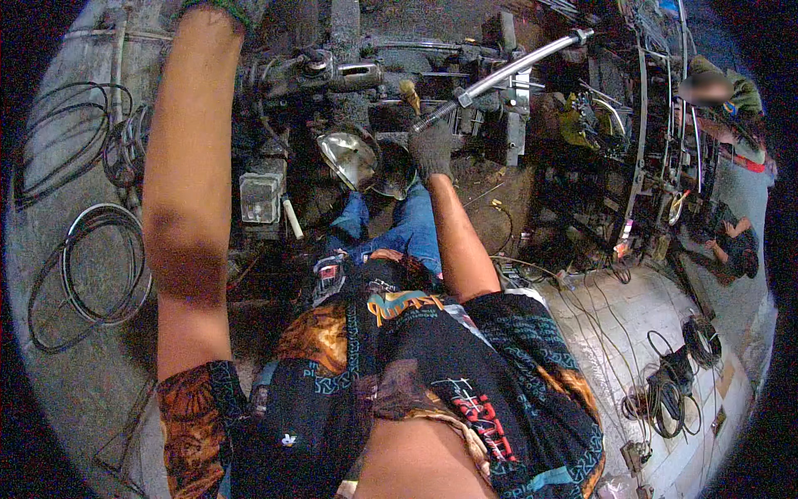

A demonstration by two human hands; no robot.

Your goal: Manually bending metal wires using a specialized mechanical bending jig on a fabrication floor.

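Observation:
My right hand (433, 150), in a dark grey glove, is closed around the lower threaded end of a long shiny metal rod (524, 65). The rod slants up to the right and has a hex collar partway along it. Just beside that hand stands a brush-like tool with a tan tip (410, 93). My left arm reaches far forward; only the green-edged glove cuff of my left hand (218, 10) shows at the upper edge, and its fingers are out of sight. A dark, greasy machine (320, 75) with a cylindrical metal part lies between my arms.
A round shiny metal pan (347, 158) sits below the machine, near my legs. A clear box (260, 198) is to its left. Coiled cables (100, 266) lie on the left floor, and more cables (669, 399) at lower right. Two people (731, 241) are at far right.

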